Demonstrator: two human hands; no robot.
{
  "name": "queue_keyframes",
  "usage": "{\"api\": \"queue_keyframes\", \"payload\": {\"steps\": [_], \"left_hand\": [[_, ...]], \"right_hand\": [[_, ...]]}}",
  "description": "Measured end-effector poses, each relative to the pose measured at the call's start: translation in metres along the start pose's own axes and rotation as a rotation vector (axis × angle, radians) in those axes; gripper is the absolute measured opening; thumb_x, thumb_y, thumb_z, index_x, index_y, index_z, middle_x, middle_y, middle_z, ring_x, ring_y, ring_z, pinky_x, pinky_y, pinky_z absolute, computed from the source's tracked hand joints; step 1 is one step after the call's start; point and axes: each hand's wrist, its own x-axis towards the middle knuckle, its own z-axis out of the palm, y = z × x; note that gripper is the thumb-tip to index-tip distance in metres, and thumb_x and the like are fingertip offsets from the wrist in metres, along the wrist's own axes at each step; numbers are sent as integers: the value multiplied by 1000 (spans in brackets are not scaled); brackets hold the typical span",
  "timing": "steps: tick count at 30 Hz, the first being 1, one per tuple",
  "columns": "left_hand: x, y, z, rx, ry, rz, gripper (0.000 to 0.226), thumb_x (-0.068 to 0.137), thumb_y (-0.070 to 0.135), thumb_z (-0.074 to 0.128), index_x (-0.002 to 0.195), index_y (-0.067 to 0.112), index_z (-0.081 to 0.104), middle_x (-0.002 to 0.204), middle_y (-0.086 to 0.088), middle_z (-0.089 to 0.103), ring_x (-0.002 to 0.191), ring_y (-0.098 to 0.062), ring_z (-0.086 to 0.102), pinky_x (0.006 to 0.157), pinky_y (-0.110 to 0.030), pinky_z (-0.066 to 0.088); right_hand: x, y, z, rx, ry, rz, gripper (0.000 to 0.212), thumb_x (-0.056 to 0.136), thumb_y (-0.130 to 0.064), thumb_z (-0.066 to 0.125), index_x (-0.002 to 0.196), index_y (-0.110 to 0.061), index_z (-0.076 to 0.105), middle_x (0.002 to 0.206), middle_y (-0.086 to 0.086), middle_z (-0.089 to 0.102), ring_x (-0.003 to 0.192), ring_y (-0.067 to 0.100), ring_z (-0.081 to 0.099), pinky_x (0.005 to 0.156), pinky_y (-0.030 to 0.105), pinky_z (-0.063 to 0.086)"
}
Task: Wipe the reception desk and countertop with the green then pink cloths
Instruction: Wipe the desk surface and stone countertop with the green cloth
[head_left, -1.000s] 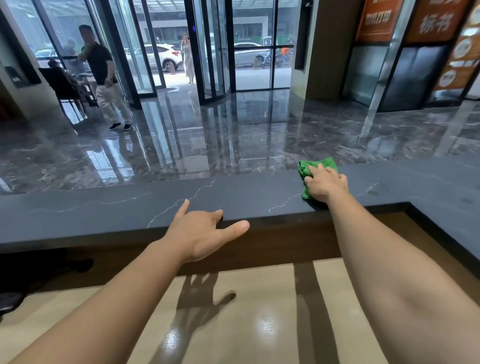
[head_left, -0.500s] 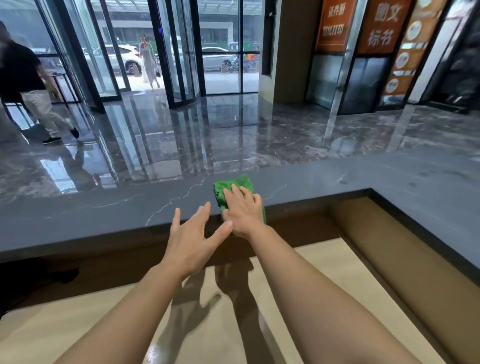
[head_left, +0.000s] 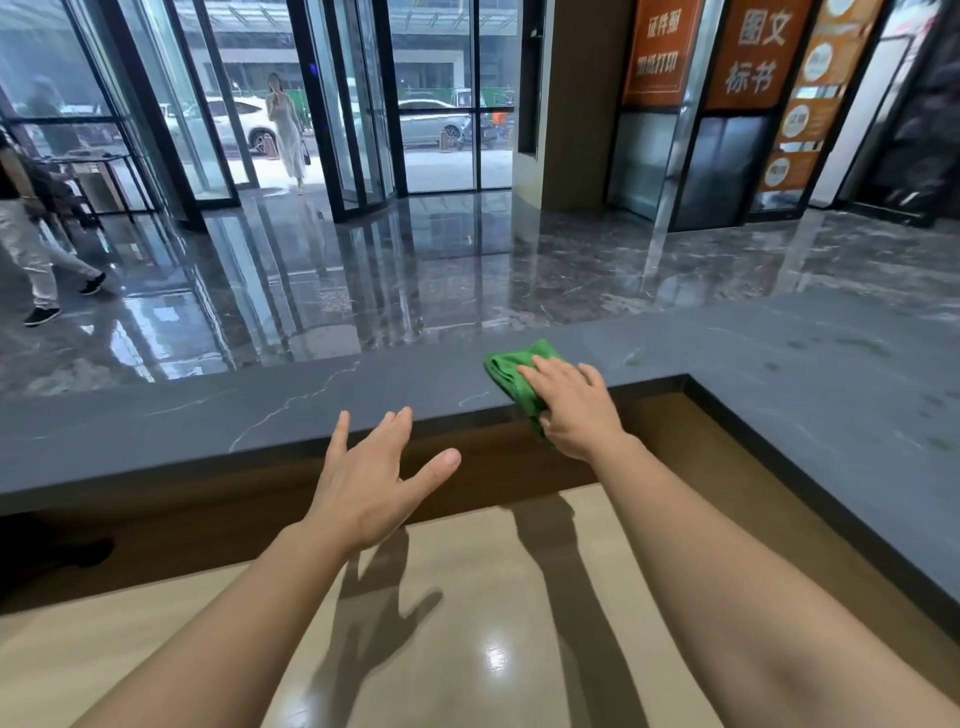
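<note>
Right of centre, the right hand (head_left: 574, 410) presses flat-fingered on the folded green cloth (head_left: 511, 371) upon the dark grey stone countertop (head_left: 260, 415) — left hand (head_left: 371, 478) released, spread.

The middle orange sign (head_left: 750, 52) reads "图文 标书"; the left orange sign (head_left: 657, 52) ends in "打印".

My right hand (head_left: 571, 410) covers much of the cloth (head_left: 511, 371), so its near end is hidden. I cannot tell whether my left hand (head_left: 371, 478) touches the counter (head_left: 208, 426). Both my forearms run off the bottom edge. A blurred walker (head_left: 31, 254) is cut by the left edge.
</note>
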Motion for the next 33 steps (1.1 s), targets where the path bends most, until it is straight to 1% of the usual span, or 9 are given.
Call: {"api": "queue_keyframes", "payload": {"steps": [2, 8, 13, 17, 20, 23, 26, 28, 33], "left_hand": [[5, 18, 4, 8, -10, 5, 95, 80, 81, 5, 153, 21, 16, 159, 2, 19, 146, -12, 1, 111, -36, -21], [35, 70, 20, 20, -23, 67, 95, 80, 81, 14, 153, 20, 18, 158, 0, 22, 147, -11, 9, 113, -40, -20], [45, 107, 26, -12, -9, 46, 80, 89, 66, 23, 153, 20, 15, 159, 1, 19, 147, -16, 1, 113, -38, -19], [56, 106, 37, -24, 23, 13, 90, 84, 78, 17, 153, 20, 17, 158, 1, 21, 147, -14, 7, 113, -40, -19], [63, 99, 46, -36, 83, 6, 106, 70, 86, 7, 152, 21, 21, 156, 3, 27, 146, -9, 15, 116, -44, -16], [71, 96, 48, -63, 129, 15, 100, 68, 85, 5, 144, 27, 34, 149, 7, 41, 145, -9, 19, 116, -47, -13], [79, 97, 52, -51, 143, -10, 102, 68, 85, 4, 146, 25, 31, 150, 7, 40, 145, -9, 18, 115, -46, -14], [88, 99, 57, -32, 121, -37, 108, 67, 86, 1, 151, 22, 24, 155, 6, 30, 146, -8, 14, 116, -45, -15], [101, 114, 61, -7, 45, 14, 108, 66, 85, -2, 150, 22, 28, 158, 6, 24, 146, -5, 10, 117, -46, -15]], "right_hand": [[-5, 38, -4, -26, -5, 59, 66, 96, -20, 50, 154, -30, 19, 162, -5, 14, 149, 14, 12, 118, 35, 3], [-7, 113, -16, -6, -30, 177, 66, 95, -17, 51, 153, -28, 21, 162, -4, 16, 149, 15, 12, 121, 34, 3], [-2, 96, -7, 54, 69, 219, 59, 95, -22, 52, 150, -22, 30, 160, 1, 24, 148, 20, 18, 122, 34, 7], [1, 60, -5, 106, 95, 112, 51, 95, -24, 51, 144, -20, 39, 155, 4, 33, 146, 22, 23, 119, 35, 13], [9, 27, -7, 187, 57, -28, 44, 96, -21, 50, 140, -19, 47, 150, 4, 40, 142, 23, 29, 118, 36, 17], [28, 12, -13, 228, -71, -139, 39, 96, -16, 46, 135, -15, 52, 144, 6, 47, 135, 26, 38, 112, 38, 28], [47, 21, -15, 294, -176, -145, 42, 96, -18, 41, 137, -16, 50, 144, 7, 47, 131, 30, 43, 104, 41, 38], [59, 34, -12, 307, -202, -142, 46, 98, -20, 38, 144, -20, 43, 152, 4, 39, 138, 28, 37, 109, 42, 35], [92, 84, -6, 291, -191, -23, 48, 99, -21, 35, 147, -17, 38, 156, 4, 31, 143, 26, 30, 115, 40, 28]]}}
